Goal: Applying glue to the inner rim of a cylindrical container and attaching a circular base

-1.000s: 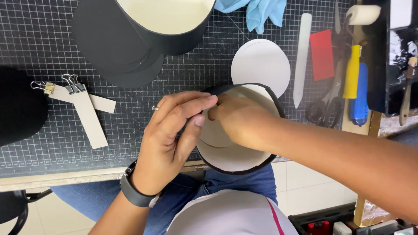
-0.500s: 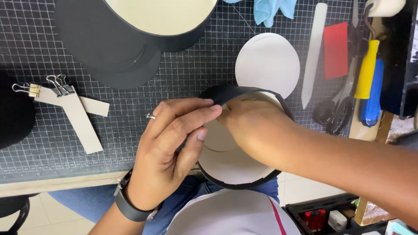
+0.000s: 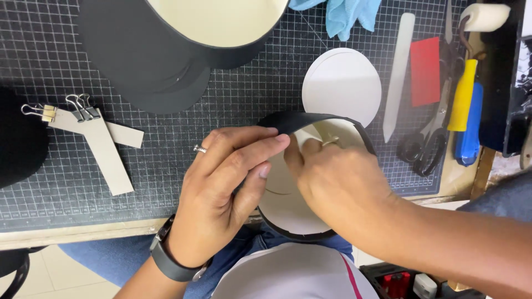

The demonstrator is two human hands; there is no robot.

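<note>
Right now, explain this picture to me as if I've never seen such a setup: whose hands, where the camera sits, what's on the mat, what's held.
There is no machine here. A person works with bare hands, and the camera on their head looks straight down. The left hand, with a ring and a dark wristband, and the right hand share a grip on a round black-rimmed box ring with a pale inside, held over the table's near edge. On the gridded cutting mat lie a grey card disc, a larger black round box, card strips with binder clips, a white folding tool, a red card, scissors and blue gloves.
</note>
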